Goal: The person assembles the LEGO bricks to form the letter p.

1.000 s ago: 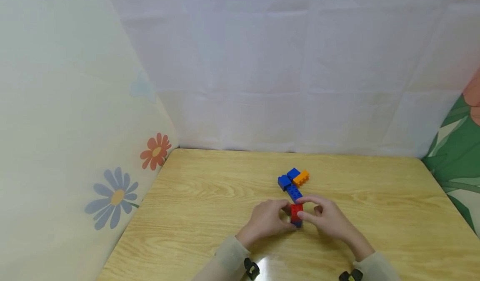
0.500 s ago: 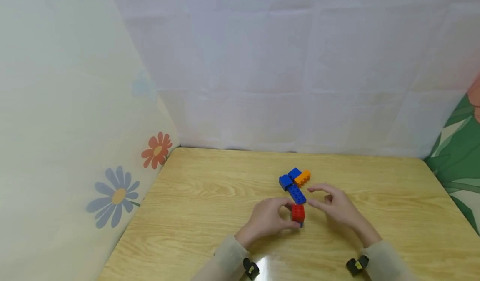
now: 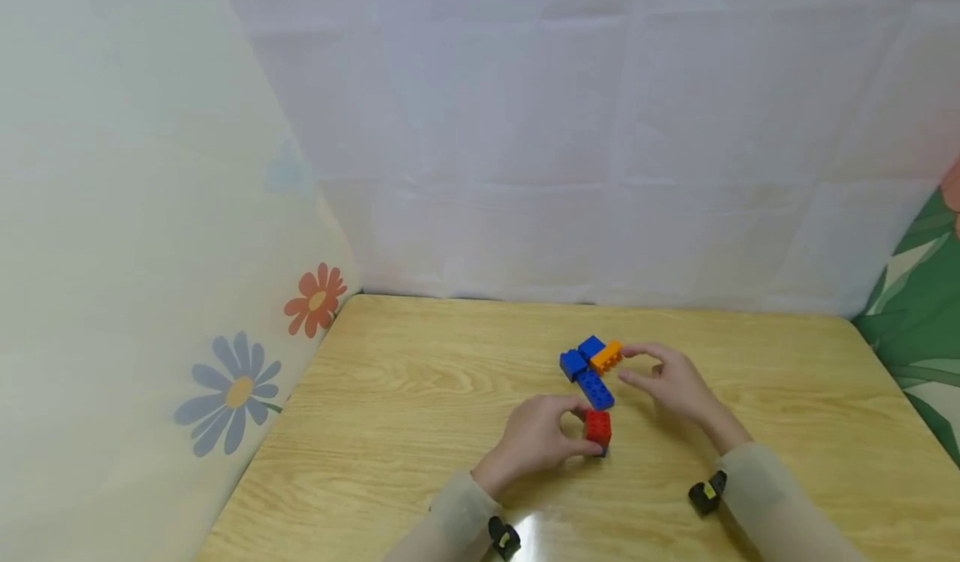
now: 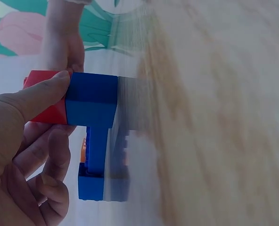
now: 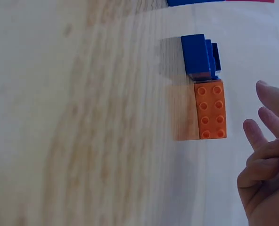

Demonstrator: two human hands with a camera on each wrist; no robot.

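My left hand (image 3: 534, 437) holds a red toy brick (image 3: 597, 425) between thumb and fingers. In the left wrist view the red brick is joined to a blue brick (image 4: 92, 96) beneath it, and the thumb lies along the red one. My right hand (image 3: 673, 385) is just right of an orange brick (image 3: 607, 356), thumb and forefinger apart with nothing between them. The right wrist view shows the orange brick lying on its side, its studs facing the hand's camera, with the right fingers (image 5: 264, 167) a short way off.
Behind the red brick, a long blue brick (image 3: 596, 389) lies on the wooden table (image 3: 420, 362). Two more blue bricks, one (image 3: 573, 365) at its far end and one (image 3: 592, 346) farther back, sit close by the orange brick. A white cloth wall (image 3: 480, 170) borders the table's far edge.
My right hand has let go of the red brick and moved away to the right and back, up to the orange brick. The left hand keeps its hold, nearly still.
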